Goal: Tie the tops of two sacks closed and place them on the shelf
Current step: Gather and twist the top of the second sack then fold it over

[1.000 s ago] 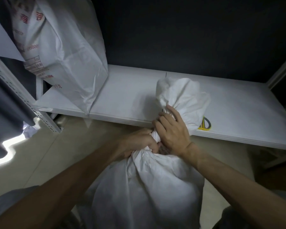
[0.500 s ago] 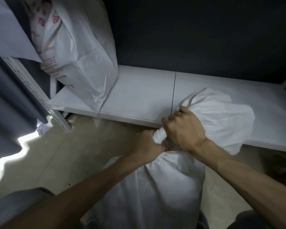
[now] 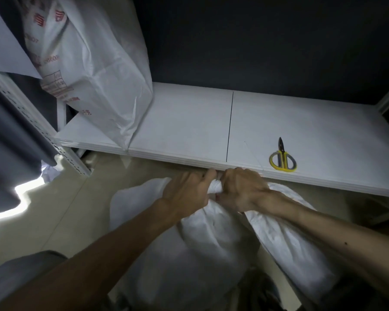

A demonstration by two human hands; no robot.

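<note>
A white woven sack [image 3: 202,250] stands on the floor in front of me, below the shelf's front edge. Its top is twisted into a tight neck [image 3: 215,187]. My left hand [image 3: 186,193] grips the neck from the left and my right hand [image 3: 240,189] grips it from the right, fists close together. The loose flap of the sack top hangs down on the right under my right forearm. A second white sack [image 3: 99,70] with red print stands on the white shelf [image 3: 189,122] at its left end.
Yellow-handled scissors [image 3: 282,159] lie on the shelf near its front edge, right of my hands. A perforated white upright [image 3: 43,131] stands at the left, beside a grey curtain [image 3: 11,135]. A dark wall backs the shelf. The floor is beige tile.
The sack's loose top, which stood above my hands and then bulged right, now hangs down on the right. The scissors on the shelf have come back into sight. Both hands stay on the neck.
</note>
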